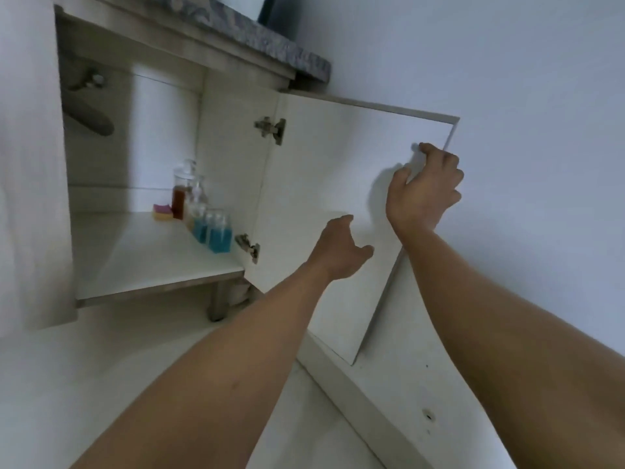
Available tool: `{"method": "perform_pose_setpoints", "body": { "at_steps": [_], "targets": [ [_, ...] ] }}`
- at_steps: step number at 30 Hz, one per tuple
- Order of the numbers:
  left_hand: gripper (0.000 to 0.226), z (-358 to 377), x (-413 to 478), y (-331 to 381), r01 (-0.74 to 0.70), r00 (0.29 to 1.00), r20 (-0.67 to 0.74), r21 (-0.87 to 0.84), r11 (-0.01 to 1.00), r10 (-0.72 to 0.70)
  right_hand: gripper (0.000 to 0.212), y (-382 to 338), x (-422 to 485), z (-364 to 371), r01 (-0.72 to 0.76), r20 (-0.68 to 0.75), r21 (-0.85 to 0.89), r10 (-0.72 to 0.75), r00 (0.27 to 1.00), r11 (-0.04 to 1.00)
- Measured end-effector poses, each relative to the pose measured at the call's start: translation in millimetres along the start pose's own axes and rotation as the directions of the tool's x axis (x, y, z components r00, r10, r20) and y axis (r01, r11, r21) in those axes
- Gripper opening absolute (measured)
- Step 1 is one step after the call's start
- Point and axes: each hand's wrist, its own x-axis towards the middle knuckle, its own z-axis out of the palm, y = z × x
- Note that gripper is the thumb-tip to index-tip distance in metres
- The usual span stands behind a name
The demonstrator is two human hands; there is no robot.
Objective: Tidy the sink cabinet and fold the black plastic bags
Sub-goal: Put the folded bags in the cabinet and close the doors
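Sink cabinet [142, 255] stands open at the left of your view, raised from the pale floor [101, 384] on a round metal leg [216, 302]. Its inside is smooth white board, and a speckled grey stone slab [280, 45] lies on top of it. The right door [321, 184], a flat white panel with a thin grey-brown edge, is swung out to the right and hangs on two metal hinges [270, 128].

Your right hand [422, 194] grips the far upper edge of this door. Its fingers [439, 157] curl over the edge and the thumb presses on the inner face. Your left hand [338, 248] is lower and to the left, in front of the inner face of the door. Its fingers are loosely bent and hold nothing, and the thumb stands apart from them. If it touches the panel, I cannot tell.

On the cabinet shelf, at the far right side, there is a row of clear square bottles with blue liquid [216, 231]. Behind them is a tall clear bottle with amber liquid [178, 198], and just left of it lies a pink and yellow sponge [161, 211]. A wide white cylinder [162, 130] rises at the back, and a grey drain pipe [88, 113] goes down slanted at the far left. The wall [507, 79] on the right is plain and matt.
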Motion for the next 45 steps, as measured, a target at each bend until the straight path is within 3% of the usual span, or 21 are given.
{"method": "perform_pose_setpoints", "body": {
  "at_steps": [5,10,13,15,18,20,23,26,28,31,34,36,39,41,45],
  "targets": [
    [0.083,44.5,0.1,18.8,-0.063,0.995,0.074,-0.049,0.997,0.066,0.032,28.2,2.7,-19.0,-0.174,0.076,0.35,0.157,0.985,0.92],
    [0.083,41.0,-1.8,15.8,-0.054,0.998,-0.035,-0.04,0.998,0.052,0.022,12.8,7.3,-28.3,-0.263,0.125,0.371,0.233,0.964,0.89],
    [0.087,16.8,-7.9,13.8,-0.089,0.969,-0.236,-0.036,0.995,0.078,0.033,-7.0,9.2,-30.8,-0.167,0.102,0.463,0.135,0.986,0.87],
    [0.09,-4.6,-15.8,5.3,-0.199,0.922,-0.333,0.026,0.98,0.196,0.047,-29.7,14.8,-32.9,-0.125,0.134,0.61,0.053,0.99,0.783],
    [0.085,-35.7,-30.7,-15.7,-0.357,0.849,-0.369,0.126,0.925,0.378,0.055,-76.4,25.0,-37.0,-0.163,0.198,0.768,0.013,0.98,0.619],
    [0.083,-60.0,-44.4,-27.2,-0.406,0.819,-0.372,0.164,0.899,0.438,0.059,-106.8,26.4,-37.2,-0.172,0.22,0.8,-0.014,0.975,0.575],
    [0.075,-101.6,-64.6,-45.1,-0.421,0.795,-0.379,0.214,0.881,0.472,0.046,-142.4,16.8,-23.2,-0.133,0.22,0.842,-0.109,0.969,0.523],
    [0.041,-145.1,-86.2,-66.0,-0.359,0.797,-0.421,0.245,0.9,0.433,0.037,-176.2,-5.6,13.2,-0.149,0.242,0.886,-0.165,0.956,0.439],
    [0.006,-172.7,-99.3,-78.5,-0.26,0.792,-0.52,0.188,0.947,0.321,0.036,-197.2,-28.2,40.0,-0.119,0.24,0.873,-0.205,0.949,0.472],
    [0.01,-210.1,-113.7,-105.9,-0.155,0.721,-0.654,0.172,0.973,0.231,0.026,-223.3,-72.6,74.9,-0.055,0.273,0.85,-0.351,0.896,0.523],
    [0.045,-237.9,-125.1,-124.7,-0.03,0.668,-0.726,0.194,0.98,0.165,0.041,-239.8,-110.4,101.3,0.041,0.27,0.833,-0.47,0.841,0.552],
    [0.042,-248.0,-126.5,-129.3,-0.018,0.644,-0.733,0.272,0.962,0.22,0.051,-242.4,-127.9,119.0,0.132,0.266,0.781,-0.517,0.814,0.61],
    [0.027,-256.2,-123.0,-139.4,0.021,0.646,-0.652,0.534,0.845,0.396,0.052,-227.4,-155.6,151.0,0.258,0.186,0.764,-0.583,0.791,0.592],
    [0.041,-263.2,-122.0,-157.4,0.131,0.662,-0.597,0.688,0.714,0.453,0.054,-207.7,-176.8,177.6,0.34,0.17,0.74,-0.65,0.74,0.58],
    [0.082,-269.7,-120.5,-203.9,0.402,0.745,-0.573,0.795,0.455,0.342,0.072,-180.5,-210.2,230.9,0.42,0.224,0.665,-0.702,0.676,0.617]
  ]
}}
